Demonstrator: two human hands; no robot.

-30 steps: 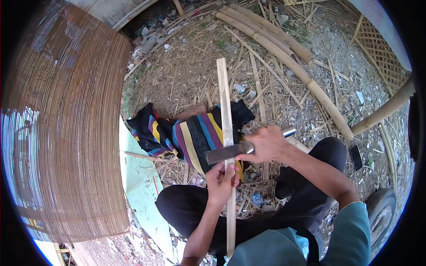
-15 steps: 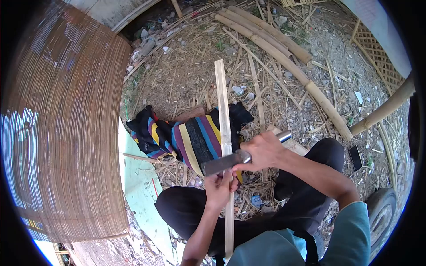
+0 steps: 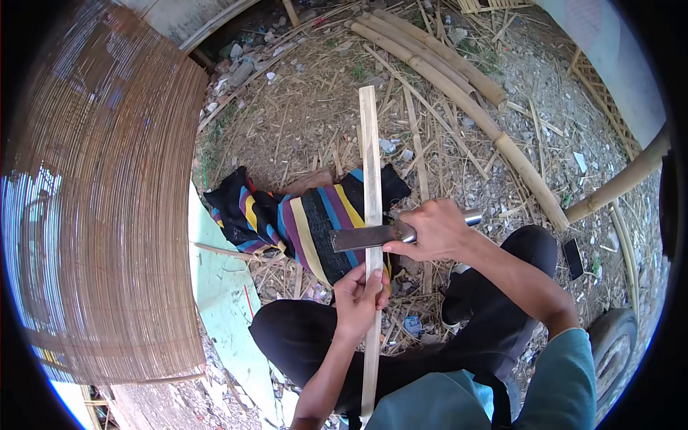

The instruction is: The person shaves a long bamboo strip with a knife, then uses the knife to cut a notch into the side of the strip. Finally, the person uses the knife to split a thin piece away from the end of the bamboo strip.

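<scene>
A long pale bamboo strip (image 3: 372,172) runs from my lap up past the striped cloth. My left hand (image 3: 358,297) is wrapped round it below the blade, thumb along its face. In my right hand (image 3: 438,231) is a short, broad-bladed knife (image 3: 362,238) with a shiny round metal handle. Its dark blade lies crosswise over the strip, a little above my left fingers. Behind the strip, a striped cloth (image 3: 308,222) in black, yellow, blue and purple is heaped on the ground, with part of a brown block (image 3: 312,180) showing behind it.
Thick bamboo poles (image 3: 459,93) lie at the upper right, amid split bamboo and rubble. A brown slatted blind (image 3: 107,215) hangs on the left above a pale green board (image 3: 222,308). On the right are a dark phone-like slab (image 3: 573,259) and a tire (image 3: 615,344).
The knife has moved up the strip, away from my left hand, and its blade has turned closer to level. The strip's far end has shifted right and slightly up.
</scene>
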